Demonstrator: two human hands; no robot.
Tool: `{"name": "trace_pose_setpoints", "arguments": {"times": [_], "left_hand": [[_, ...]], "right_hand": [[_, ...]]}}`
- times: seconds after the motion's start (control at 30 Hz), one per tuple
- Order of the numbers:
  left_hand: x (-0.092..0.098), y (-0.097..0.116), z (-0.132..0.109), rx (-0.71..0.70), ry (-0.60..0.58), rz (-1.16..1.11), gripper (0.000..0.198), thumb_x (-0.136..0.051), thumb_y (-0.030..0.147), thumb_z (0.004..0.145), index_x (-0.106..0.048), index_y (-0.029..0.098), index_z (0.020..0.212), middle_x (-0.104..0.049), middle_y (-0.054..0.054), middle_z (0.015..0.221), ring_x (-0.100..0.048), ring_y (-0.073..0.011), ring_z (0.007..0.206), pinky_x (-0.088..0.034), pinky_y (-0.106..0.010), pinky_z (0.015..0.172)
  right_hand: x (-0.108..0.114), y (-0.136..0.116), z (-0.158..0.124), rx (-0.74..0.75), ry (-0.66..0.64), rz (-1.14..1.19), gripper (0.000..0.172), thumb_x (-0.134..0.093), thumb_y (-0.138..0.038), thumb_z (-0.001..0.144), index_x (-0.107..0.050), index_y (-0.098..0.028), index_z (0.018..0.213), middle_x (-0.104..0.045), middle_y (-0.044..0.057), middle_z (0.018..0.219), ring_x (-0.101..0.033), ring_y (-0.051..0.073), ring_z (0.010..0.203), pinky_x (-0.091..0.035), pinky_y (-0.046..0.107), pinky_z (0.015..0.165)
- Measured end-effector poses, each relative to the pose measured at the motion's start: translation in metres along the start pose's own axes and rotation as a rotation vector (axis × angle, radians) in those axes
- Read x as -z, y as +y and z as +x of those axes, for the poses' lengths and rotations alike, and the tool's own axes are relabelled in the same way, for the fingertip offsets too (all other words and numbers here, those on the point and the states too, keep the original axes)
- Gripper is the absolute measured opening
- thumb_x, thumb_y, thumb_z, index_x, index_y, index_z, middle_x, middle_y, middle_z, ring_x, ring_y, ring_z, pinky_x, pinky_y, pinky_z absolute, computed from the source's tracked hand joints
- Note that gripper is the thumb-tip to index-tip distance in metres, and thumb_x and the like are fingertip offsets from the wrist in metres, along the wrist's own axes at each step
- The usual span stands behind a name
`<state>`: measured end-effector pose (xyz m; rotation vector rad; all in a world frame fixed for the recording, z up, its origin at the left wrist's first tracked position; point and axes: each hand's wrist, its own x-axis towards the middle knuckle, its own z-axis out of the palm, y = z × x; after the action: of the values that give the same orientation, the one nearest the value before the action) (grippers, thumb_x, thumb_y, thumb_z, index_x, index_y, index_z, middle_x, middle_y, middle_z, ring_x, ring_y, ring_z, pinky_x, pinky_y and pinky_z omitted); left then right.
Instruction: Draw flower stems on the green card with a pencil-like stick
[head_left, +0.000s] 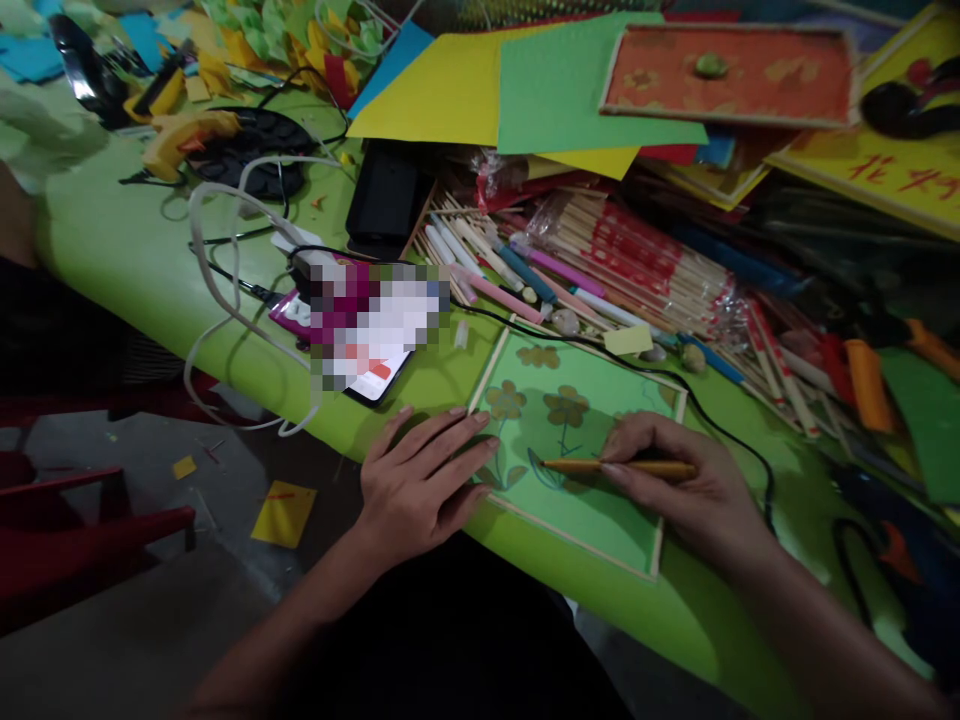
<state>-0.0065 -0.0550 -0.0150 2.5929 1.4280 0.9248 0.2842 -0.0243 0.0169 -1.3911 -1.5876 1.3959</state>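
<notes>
A green sheet of paper [607,520] with a thin wooden-stick border lies at the table's near edge. Several flowers are drawn on it, their petals coloured brownish yellow, with stems and leaves in dark outline. My left hand [427,480] rests flat with fingers spread, its fingertips on the sheet's left border. In my right hand [667,480] is a brownish-yellow marker [570,466], pinched between thumb and fingers. The marker's tip touches or hovers just over an outlined leaf below the middle flower; I cannot tell which.
Left of the sheet lies a lit phone [382,375] near a looped white cable [196,230]. Behind are markers, bundled wooden sticks [630,250], coloured paper [585,90] and a framed orange picture [675,85]. A black cord [701,400] crosses the sheet's far right corner. A yellow glue gun [180,145] sits far left.
</notes>
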Motion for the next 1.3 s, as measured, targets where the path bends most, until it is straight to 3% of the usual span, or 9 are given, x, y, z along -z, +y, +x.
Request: {"name": "trace_pose_setpoints", "arguments": {"times": [1.3], "left_hand": [[0.000, -0.001, -0.001, 0.004, -0.003, -0.001, 0.030, -0.061, 0.033, 0.095, -0.072, 0.029, 0.122, -0.071, 0.000, 0.134, -0.069, -0.0226, 0.120, -0.034, -0.045, 0.118]], "right_hand": [[0.007, 0.009, -0.002, 0.057, -0.052, 0.027, 0.014, -0.076, -0.032, 0.089, -0.067, -0.024, 0.082, -0.063, 0.000, 0.077, -0.055, 0.015, 0.067, -0.041, 0.027, 0.060]]}}
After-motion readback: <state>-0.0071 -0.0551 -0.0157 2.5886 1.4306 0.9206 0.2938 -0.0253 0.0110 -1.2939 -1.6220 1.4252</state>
